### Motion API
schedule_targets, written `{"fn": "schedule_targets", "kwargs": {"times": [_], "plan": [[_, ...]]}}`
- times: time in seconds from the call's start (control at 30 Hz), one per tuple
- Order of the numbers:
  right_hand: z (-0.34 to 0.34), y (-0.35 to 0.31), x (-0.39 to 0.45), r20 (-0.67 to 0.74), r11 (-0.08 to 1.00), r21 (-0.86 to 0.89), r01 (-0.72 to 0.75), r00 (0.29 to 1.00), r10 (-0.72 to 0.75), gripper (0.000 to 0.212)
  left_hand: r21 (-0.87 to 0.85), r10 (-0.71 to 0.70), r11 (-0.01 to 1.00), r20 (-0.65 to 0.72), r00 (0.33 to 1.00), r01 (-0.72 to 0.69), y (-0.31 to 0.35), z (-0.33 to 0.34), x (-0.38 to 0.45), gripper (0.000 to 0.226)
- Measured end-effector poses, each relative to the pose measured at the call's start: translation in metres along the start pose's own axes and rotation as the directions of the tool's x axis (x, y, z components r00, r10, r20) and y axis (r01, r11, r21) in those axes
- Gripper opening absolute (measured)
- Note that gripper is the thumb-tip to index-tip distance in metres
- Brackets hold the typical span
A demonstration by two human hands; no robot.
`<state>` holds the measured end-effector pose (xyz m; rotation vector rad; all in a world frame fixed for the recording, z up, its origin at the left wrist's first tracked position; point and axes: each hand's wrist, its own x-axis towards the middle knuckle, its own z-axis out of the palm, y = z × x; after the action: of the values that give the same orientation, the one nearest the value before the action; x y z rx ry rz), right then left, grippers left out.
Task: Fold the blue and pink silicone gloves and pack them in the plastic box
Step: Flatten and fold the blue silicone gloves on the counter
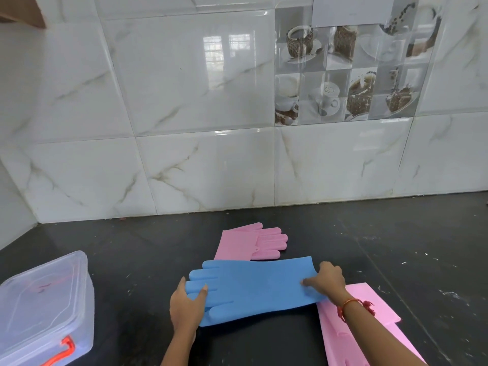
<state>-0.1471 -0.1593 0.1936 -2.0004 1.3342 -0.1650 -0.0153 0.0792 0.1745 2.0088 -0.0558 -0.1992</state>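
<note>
A blue silicone glove (253,286) lies flat across the black counter, fingers pointing left and cuff to the right. My left hand (186,306) grips its finger end, thumb on top. My right hand (326,281) pinches the cuff end. Behind the blue glove lies a pink glove (250,243), folded over with its fingers pointing right. Another pink glove (361,328) stretches out flat at the lower right, partly under my right forearm. The clear plastic box (45,307) with its lid on and an orange latch stands at the left edge.
The black counter (132,247) meets a white marble-tiled wall (184,154) at the back and on the left. A wooden cabinet corner (23,11) shows at the top left.
</note>
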Motion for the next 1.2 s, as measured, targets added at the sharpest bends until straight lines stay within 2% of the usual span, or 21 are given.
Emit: {"fn": "schedule_targets", "kwargs": {"times": [0.17, 0.3, 0.4, 0.6, 0.67, 0.8, 0.9, 1.0, 1.1, 1.2], "plan": [[-0.011, 0.000, -0.011, 0.063, 0.969, 0.245, -0.043, 0.998, 0.028, 0.059, -0.002, -0.041, 0.999, 0.032, 0.999, 0.041, 0.003, 0.008, -0.019, 0.076], [-0.015, 0.004, -0.022, 0.091, 0.950, 0.306, -0.057, 0.995, 0.030, 0.072, -0.072, -0.066, 0.995, 0.057, 0.996, 0.070, 0.000, 0.011, -0.032, 0.080], [-0.017, 0.007, -0.028, 0.135, 0.975, 0.215, -0.053, 0.991, 0.025, 0.068, -0.126, -0.080, 0.988, 0.053, 0.995, 0.086, -0.003, 0.009, -0.035, 0.082], [-0.019, 0.018, -0.027, 0.122, 1.000, 0.001, -0.005, 0.993, 0.005, 0.031, -0.170, -0.209, 0.962, 0.034, 0.977, 0.212, -0.003, 0.000, -0.028, 0.092], [-0.018, 0.023, -0.027, 0.109, 0.999, -0.045, 0.016, 0.994, -0.011, 0.025, -0.202, -0.241, 0.948, 0.040, 0.970, 0.244, -0.004, -0.002, -0.024, 0.091], [-0.020, 0.029, -0.034, 0.087, 0.985, -0.173, 0.004, 0.996, 0.011, 0.029, -0.230, -0.273, 0.934, 0.038, 0.961, 0.275, -0.008, -0.004, -0.017, 0.081], [-0.020, 0.030, -0.036, 0.079, 0.980, -0.200, -0.006, 0.997, 0.022, 0.035, -0.281, -0.287, 0.915, 0.052, 0.956, 0.290, -0.009, -0.004, -0.015, 0.063], [-0.020, 0.025, -0.033, 0.109, 0.978, -0.211, 0.004, 0.994, 0.020, 0.039, -0.344, -0.298, 0.887, 0.086, 0.951, 0.309, -0.013, -0.003, -0.009, 0.057], [-0.023, 0.015, -0.029, 0.139, 0.993, -0.120, -0.016, 0.990, 0.032, 0.039, -0.395, -0.306, 0.856, 0.132, 0.943, 0.333, -0.016, -0.001, -0.001, 0.039], [-0.020, 0.004, -0.023, 0.239, 0.967, 0.205, -0.153, 0.966, 0.102, 0.029, -0.426, -0.306, 0.841, 0.137, 0.942, 0.335, -0.017, 0.002, 0.003, 0.027]]}}
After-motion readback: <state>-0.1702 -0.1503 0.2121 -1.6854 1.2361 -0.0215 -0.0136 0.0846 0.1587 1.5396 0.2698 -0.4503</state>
